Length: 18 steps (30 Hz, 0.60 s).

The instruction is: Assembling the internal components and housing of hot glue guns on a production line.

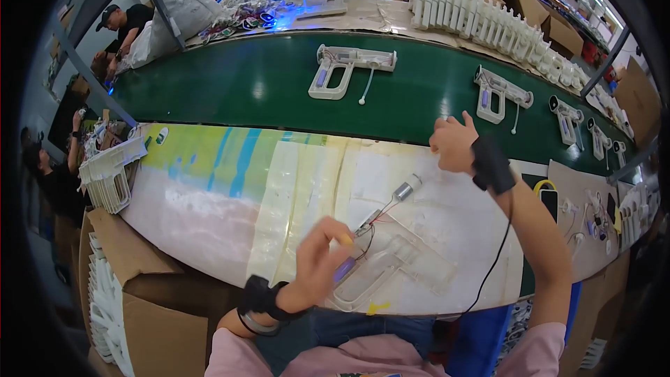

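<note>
My left hand (317, 260) is curled over the bench, its fingers bent together beside a small circuit board (368, 222) with thin wires. What its fingertips hold, if anything, is hidden. A purple battery cell (344, 269) lies by its thumb side. Wires link the board to a silver cylindrical motor (405, 190) farther right. Just below rests a translucent gun-shaped plastic shell half (434, 269), with its loop handle toward me. My right hand (455, 143) is stretched out over the bench's far edge at the green belt, fingers apart, with nothing seen in it.
On the green conveyor belt (237, 94) lie several part-filled gun shells, one nearest the middle (335, 84). White shells (481, 21) stand in a row beyond. A cardboard box (164, 314) is at lower left. A black cord (497, 258) hangs from my right wrist. Other people work across and left.
</note>
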### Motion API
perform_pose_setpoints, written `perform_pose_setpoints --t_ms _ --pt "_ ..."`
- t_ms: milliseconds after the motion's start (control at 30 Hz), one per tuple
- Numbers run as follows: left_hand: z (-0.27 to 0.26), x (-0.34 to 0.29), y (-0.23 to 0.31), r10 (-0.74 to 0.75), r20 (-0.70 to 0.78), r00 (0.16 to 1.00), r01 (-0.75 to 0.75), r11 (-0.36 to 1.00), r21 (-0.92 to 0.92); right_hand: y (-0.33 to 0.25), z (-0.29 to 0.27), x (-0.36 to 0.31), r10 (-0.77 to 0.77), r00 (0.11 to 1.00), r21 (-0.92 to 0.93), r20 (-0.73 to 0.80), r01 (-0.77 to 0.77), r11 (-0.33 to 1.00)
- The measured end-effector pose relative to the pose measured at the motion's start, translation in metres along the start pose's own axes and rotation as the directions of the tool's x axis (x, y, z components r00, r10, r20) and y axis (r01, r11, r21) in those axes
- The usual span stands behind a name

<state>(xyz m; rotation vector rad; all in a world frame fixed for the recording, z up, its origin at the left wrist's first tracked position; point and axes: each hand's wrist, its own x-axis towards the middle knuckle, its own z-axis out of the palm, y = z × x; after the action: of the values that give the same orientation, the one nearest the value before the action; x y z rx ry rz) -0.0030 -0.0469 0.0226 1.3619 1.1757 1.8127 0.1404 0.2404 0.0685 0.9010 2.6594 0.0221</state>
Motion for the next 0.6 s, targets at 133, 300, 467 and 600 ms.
perform_pose_setpoints --t_ms 133,300,467,600 --pt "-0.025 0.021 -0.015 -0.688 -0.067 0.723 0.396 0.492 -0.775 -0.025 0.047 -0.012 -0.174 0.962 -0.229 -0.21 0.125 0.965" --pt "-0.039 0.029 -0.024 -0.762 -0.114 0.638 0.259 0.351 -0.9 -0.053 0.066 -0.043 -0.41 0.84 -0.045 -0.354 0.423 0.905" --pt "-0.044 0.03 -0.05 -0.692 -0.371 0.62 0.129 0.555 -0.822 -0.063 0.039 -0.082 -0.336 0.831 0.01 -0.443 0.38 0.925" --pt "-0.038 0.019 -0.054 -0.312 -0.598 0.738 0.241 0.95 -0.198 -0.066 0.033 -0.099 -0.257 0.851 0.191 -0.458 0.377 0.906"
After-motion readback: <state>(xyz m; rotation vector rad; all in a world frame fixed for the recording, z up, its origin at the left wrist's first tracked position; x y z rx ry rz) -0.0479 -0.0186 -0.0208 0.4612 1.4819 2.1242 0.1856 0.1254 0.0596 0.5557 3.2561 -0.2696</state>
